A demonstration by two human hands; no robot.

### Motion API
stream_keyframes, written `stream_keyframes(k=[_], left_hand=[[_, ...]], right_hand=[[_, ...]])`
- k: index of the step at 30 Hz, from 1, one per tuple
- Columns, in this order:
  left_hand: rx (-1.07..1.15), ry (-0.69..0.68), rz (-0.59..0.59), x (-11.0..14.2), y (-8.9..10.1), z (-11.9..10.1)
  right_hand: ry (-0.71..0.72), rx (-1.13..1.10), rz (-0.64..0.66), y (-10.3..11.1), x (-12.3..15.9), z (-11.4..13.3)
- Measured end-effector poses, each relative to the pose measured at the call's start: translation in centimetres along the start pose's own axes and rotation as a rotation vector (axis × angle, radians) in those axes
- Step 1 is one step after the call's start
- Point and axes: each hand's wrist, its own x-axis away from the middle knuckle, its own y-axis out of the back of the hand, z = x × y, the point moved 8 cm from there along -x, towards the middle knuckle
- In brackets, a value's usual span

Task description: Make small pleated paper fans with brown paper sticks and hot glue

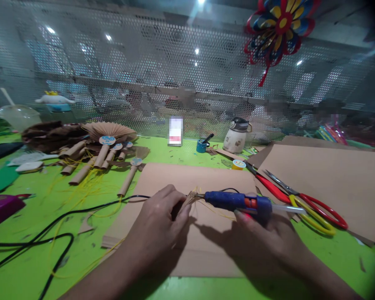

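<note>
Between left fingers, pinched brown paper piece, glue gun gripped by right fingers.

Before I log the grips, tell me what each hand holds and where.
Right hand: the blue glue gun, by its handle end. Left hand: a small brown paper piece, pinched near its edge.

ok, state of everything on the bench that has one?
Glue gun: in right hand, glue stick protruding from rear
Paper piece: pinched in left hand
Pleated fan: spread
Phone: upright, screen lit
Flask: upright, lid on
Scissors: lying down, blade gap unclear
</note>
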Motion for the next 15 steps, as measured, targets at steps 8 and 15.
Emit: stream_keyframes(k=[8,15], left_hand=[[0.013,-0.001,0.004,-0.02,0.06,-0.07],[0.022,-0.010,-0.010,-0.04,0.04,0.02]], right_hand=[[0.045,0.034,0.011,0.02,-0.14,0.15],[0.058,0.002,0.003,0.14,-0.17,0.41]])
